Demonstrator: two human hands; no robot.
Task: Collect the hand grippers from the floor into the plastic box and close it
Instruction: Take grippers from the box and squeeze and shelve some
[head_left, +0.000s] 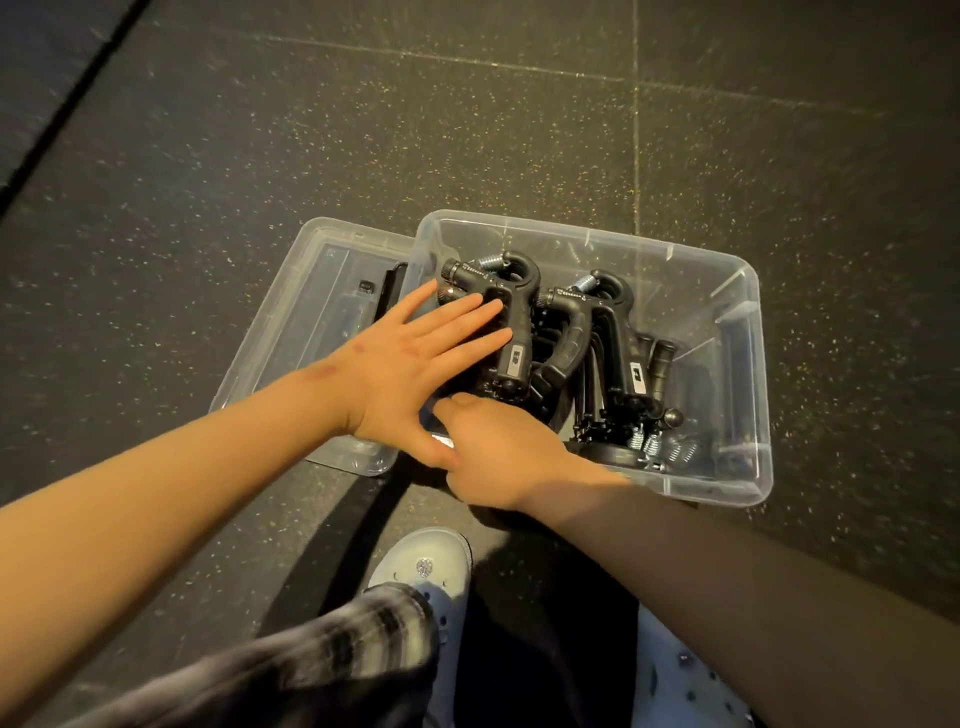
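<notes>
The hand grippers are black. Each one has curved handles, a hooked top and a round knob on the side. Some have a small grey sticker on one handle, and shiny metal springs show at their ends. They all sit inside the plastic box, piled in its left and middle parts. Some stand with the hook up and some are upside down (the pile is too tangled to count).

The plastic box is see-through, with rounded corners, and its top is open. It stands on the floor. The lid lies flat just left of the box. It is see-through too and has a black clip. Its right edge meets the box's left wall, and it is hard to tell if it goes under the box.

The left hand lies flat on the grippers at the box's left side. Its fingers are straight and spread and hold nothing. The right hand is at the box's near left corner, knuckles up. Its fingers curl down toward the pile, but whether they hold anything is hidden. The left thumb touches the right hand.

The floor is dark, with tiny light speckles and thin lines. On the near side of the box are a pale shoe with a sparkly charm and a striped trouser leg.
</notes>
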